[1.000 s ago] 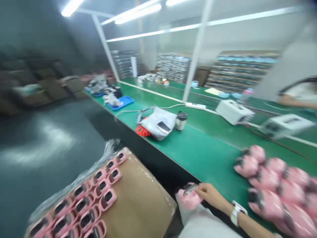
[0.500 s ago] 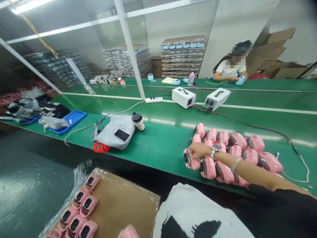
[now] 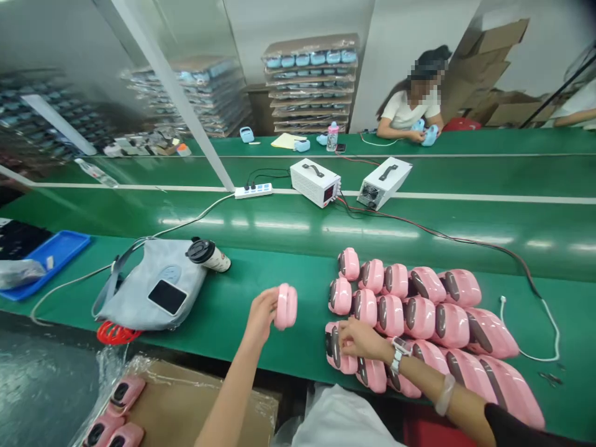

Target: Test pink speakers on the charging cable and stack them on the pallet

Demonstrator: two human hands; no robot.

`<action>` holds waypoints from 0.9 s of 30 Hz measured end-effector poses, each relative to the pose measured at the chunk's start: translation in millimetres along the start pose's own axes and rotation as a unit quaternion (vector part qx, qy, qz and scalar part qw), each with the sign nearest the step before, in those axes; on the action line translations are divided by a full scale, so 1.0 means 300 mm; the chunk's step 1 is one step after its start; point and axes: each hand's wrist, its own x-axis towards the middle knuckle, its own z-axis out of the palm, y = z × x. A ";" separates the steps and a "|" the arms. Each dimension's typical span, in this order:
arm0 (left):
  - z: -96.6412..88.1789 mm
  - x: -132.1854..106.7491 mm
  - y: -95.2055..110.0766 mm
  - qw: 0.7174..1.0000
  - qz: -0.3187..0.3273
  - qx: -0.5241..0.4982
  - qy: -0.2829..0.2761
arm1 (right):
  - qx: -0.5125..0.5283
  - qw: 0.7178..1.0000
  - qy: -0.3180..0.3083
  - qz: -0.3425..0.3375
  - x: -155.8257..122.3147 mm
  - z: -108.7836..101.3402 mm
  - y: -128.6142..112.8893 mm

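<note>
My left hand (image 3: 259, 315) grips a rounded pink plastic housing (image 3: 287, 307) and holds it above the green table, left of the rows. My right hand (image 3: 362, 339) has its fingers closed on the dark-faced pink housing (image 3: 334, 349) at the front left corner of the group. Part of that housing is hidden behind the fingers. Several more pink housings with brown glossy panels (image 3: 390, 315) stand close together in rows, to the right of and behind my right hand.
A cardboard sheet (image 3: 186, 397) at lower left bears pink housings (image 3: 126, 393). On the table (image 3: 261, 261) are a grey bag (image 3: 135, 298) with a phone (image 3: 167, 297), a lidded cup (image 3: 214, 256), a blue tray (image 3: 69, 245) and two white power units (image 3: 314, 186). A co-worker (image 3: 405, 112) sits opposite.
My left hand has come up from the lower edge over the table with a pink housing in it. The view has shifted right, while my right hand stays at the front left housing.
</note>
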 end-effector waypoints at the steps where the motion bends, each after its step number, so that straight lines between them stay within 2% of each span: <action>1: 0.072 0.059 0.014 1.000 -0.007 -0.007 -0.017 | 0.021 1.000 0.010 0.011 0.000 0.009 0.007; 5: 0.320 0.265 0.025 0.998 -0.040 -0.020 -0.054 | 0.084 0.994 0.051 0.054 -0.003 0.056 0.002; 8: 0.459 0.361 0.006 0.996 -0.061 -0.030 -0.062 | 0.164 0.980 0.081 0.077 -0.003 0.081 -0.008; 12: 0.571 0.419 -0.052 0.992 -0.094 -0.039 -0.070 | 0.277 0.957 0.073 0.055 0.003 0.078 0.009; 15: 0.583 0.432 -0.094 0.989 -0.116 -0.045 -0.084 | 0.299 0.951 0.058 0.046 0.010 0.059 0.029; 18: 0.506 0.418 -0.114 0.986 -0.120 -0.049 -0.102 | 0.297 0.953 0.046 0.047 0.018 0.035 0.038; 19: 0.458 0.405 -0.119 0.986 -0.117 -0.049 -0.104 | 0.288 0.956 0.038 0.047 0.019 0.028 0.039; 21: 0.323 0.364 -0.141 0.988 -0.113 -0.056 -0.093 | 0.256 0.965 0.015 0.047 0.019 0.019 0.044; 24: 0.036 0.251 -0.230 0.988 -0.121 -0.091 -0.023 | 0.177 0.982 -0.053 0.035 0.009 0.011 0.067; 26: -0.190 0.124 -0.339 0.981 -0.133 -0.122 0.077 | 0.101 0.989 -0.105 0.038 0.012 -0.014 0.092; 27: -0.304 0.039 -0.408 0.970 -0.141 -0.138 0.145 | 0.058 0.989 -0.127 0.041 0.027 -0.039 0.102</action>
